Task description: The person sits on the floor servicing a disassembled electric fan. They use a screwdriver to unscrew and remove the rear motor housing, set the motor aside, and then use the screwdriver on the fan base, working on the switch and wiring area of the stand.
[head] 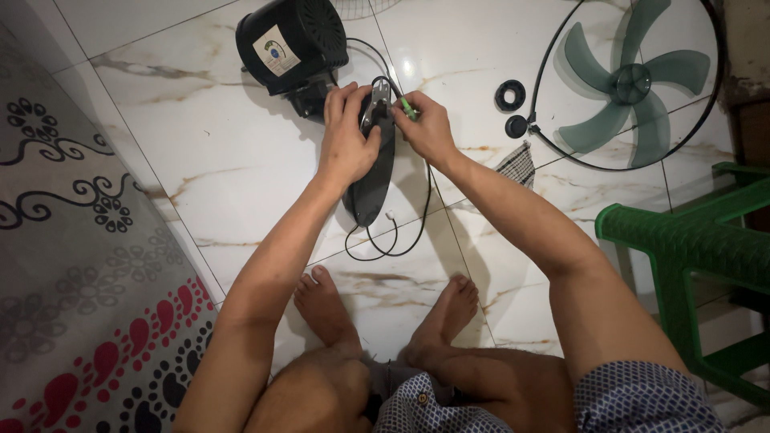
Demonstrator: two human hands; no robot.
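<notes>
Fan neck housing held down on the floor, screwdriver at its top end.

My left hand (346, 140) is closed over the upper part of the dark fan neck housing (370, 188), pinning it flat on the white marble floor tile (241, 160). My right hand (425, 128) is closed round a green-handled screwdriver (407, 107), its tip at the grey metal bracket (374, 103) at the housing's top. The housing lies just below the black motor unit (290, 40); its long axis runs away from my feet, the bracket end pointing to the motor and the rounded end to me. To do this well, I judge I should keep the driver in line with the fastener and press down firmly. The black power cord (385, 244) loops beside the housing.
</notes>
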